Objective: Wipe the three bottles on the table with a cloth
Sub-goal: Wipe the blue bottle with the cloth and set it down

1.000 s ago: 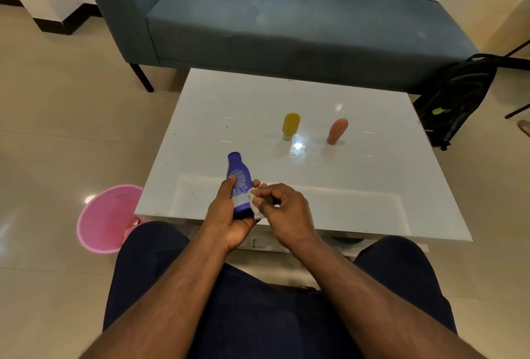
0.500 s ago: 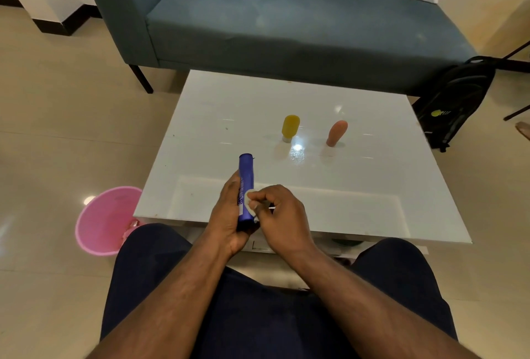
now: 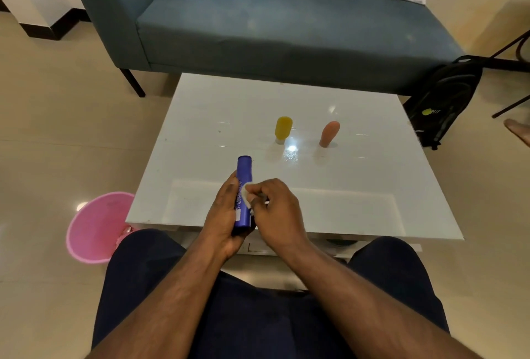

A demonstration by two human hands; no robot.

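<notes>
Since half a second ago the purple bottle (image 3: pixel 244 190) has barely shifted, narrow side still up. Left hand (image 3: pixel 225 216) is wrapped round its lower body; right hand (image 3: pixel 275 209) pinches the white cloth (image 3: pixel 246 195) against its right flank, over the desk (image 3: pixel 358 175) near edge. Bottle looks like light, stiff, slick plastic; best held low, leaving the upper part free. Yellow bottle (image 3: pixel 283 128) and orange bottle (image 3: pixel 329 134) stand beyond the right hand, apart. Cloth mostly hidden by fingers; label unreadable.
</notes>
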